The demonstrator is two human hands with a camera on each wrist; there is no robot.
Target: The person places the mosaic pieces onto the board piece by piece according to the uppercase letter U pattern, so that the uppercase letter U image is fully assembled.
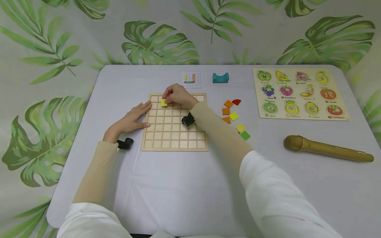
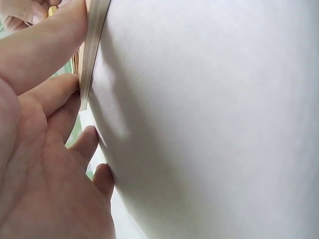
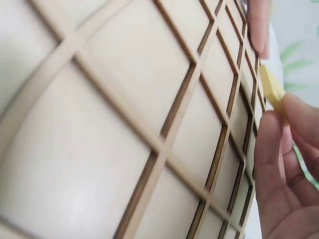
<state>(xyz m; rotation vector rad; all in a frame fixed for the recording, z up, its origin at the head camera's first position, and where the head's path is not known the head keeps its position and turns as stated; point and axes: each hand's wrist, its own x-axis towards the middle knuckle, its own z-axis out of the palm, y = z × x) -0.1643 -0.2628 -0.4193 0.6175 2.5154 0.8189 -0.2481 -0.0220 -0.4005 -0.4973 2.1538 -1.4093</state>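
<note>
A square wooden grid board (image 1: pixel 175 147) lies on the table, its small compartments framed by raised strips. Over its upper left part, my right hand (image 1: pixel 179 95) pinches a yellow square tile (image 1: pixel 164 103) between thumb and fingertips. In the right wrist view the yellow tile (image 3: pixel 271 87) is tilted, just above the grid; whether it touches the strips I cannot tell. My left hand (image 1: pixel 129 119) rests at the board's left edge with fingers extended. Its thumb and fingertips touch the board's side (image 2: pixel 92 55) in the left wrist view.
Right of the board lie loose orange, red, yellow and green tiles (image 1: pixel 233 116). Behind it are a pattern card (image 1: pixel 196 84) and a teal block (image 1: pixel 220 78). A fruit puzzle board (image 1: pixel 279 114) and a gold microphone (image 1: pixel 330 148) occupy the right side.
</note>
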